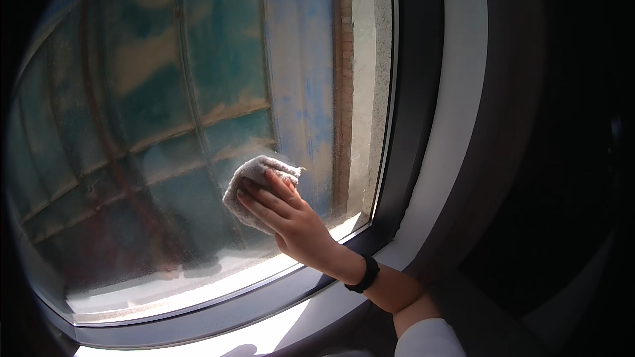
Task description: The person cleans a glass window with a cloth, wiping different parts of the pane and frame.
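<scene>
My right hand [295, 225] presses a folded light-grey cloth [253, 210], which looks like terry towel, against a window pane [149, 218]. Its fingers lie spread over the cloth and point up and to the left; the thumb is mostly hidden. A black band [364, 274] circles the wrist. Hazy streaks show on the glass around the cloth, and dust lies along the pane's lower edge. My left hand is out of view.
A dark window frame [414, 104] borders the glass at the right and continues below it. Inside it, a white reveal [464, 59] curves down to a sunlit sill [278, 327]. Blue-green panels [228, 44] and a brick edge [343, 74] show beyond the glass.
</scene>
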Demonstrator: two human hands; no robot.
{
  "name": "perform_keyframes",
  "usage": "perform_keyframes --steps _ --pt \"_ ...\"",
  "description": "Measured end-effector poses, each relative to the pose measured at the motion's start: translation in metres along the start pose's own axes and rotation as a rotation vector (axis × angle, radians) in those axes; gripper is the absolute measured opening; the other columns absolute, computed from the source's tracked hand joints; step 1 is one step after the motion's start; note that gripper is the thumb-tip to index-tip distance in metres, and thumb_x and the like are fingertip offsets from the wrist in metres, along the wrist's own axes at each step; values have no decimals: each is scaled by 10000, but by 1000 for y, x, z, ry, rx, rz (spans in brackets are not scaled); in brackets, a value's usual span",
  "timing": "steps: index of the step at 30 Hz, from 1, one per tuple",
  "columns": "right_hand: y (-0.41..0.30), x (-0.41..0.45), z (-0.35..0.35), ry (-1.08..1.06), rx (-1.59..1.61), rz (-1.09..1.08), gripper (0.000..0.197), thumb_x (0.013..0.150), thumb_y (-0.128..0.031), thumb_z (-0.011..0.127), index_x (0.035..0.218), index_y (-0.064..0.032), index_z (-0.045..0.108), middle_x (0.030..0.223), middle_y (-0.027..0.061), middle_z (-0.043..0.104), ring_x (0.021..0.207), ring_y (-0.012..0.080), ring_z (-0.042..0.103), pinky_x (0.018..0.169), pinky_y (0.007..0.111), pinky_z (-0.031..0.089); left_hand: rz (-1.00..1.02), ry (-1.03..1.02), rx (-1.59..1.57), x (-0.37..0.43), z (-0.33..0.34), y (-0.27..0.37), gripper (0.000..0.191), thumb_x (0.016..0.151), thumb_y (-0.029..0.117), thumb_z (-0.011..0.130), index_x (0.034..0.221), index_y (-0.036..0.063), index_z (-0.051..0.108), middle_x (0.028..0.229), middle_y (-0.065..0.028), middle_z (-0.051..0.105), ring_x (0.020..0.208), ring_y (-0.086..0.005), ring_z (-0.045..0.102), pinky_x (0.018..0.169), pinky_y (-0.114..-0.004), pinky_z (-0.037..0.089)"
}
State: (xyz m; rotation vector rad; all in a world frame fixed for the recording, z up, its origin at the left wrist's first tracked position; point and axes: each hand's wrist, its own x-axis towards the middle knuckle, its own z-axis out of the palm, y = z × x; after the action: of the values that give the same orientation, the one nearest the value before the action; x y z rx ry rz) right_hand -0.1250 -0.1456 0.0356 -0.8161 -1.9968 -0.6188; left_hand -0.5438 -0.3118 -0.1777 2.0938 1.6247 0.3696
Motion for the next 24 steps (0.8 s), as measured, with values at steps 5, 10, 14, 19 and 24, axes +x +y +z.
perform_keyframes --steps 5,10,14,19,24 --pt "0 -50 44 -263 -36 -240 481 862 -118 573 1323 -227 493 1335 -15 499 1341 186 360 1113 378 356 -135 -6 -26 6 -11 8 280 812 265 567 908 44 710 828 -177 679 750 -232 641 707 -352 474" --pt "52 25 -12 -52 -162 -164 586 805 -93 654 1337 -232 450 1397 -12 453 1361 228 323 1111 399 366 -481 -59 -278 16 -2 -14 338 775 329 560 797 25 706 756 -191 668 718 -268 646 695 -365 469" --pt "129 88 -88 345 -243 100 651 775 113 547 1361 -150 440 1371 108 479 1284 328 426 1040 412 429 -476 -104 -203 15 -2 -10 286 759 280 596 873 44 712 848 -181 686 763 -264 656 715 -371 488" --pt "217 101 -163 494 -200 259 531 888 -102 597 1384 -126 408 1290 170 538 1142 319 567 909 386 513 -222 -90 -268 31 -14 9 289 745 272 616 905 51 710 874 -173 689 776 -262 658 723 -374 494" --pt "151 68 -101 260 -121 275 569 839 20 580 1370 -123 433 1376 141 465 1264 324 452 1032 424 433 -107 -69 -300 29 -15 9 301 730 264 635 937 58 707 901 -165 691 789 -259 661 730 -377 499"
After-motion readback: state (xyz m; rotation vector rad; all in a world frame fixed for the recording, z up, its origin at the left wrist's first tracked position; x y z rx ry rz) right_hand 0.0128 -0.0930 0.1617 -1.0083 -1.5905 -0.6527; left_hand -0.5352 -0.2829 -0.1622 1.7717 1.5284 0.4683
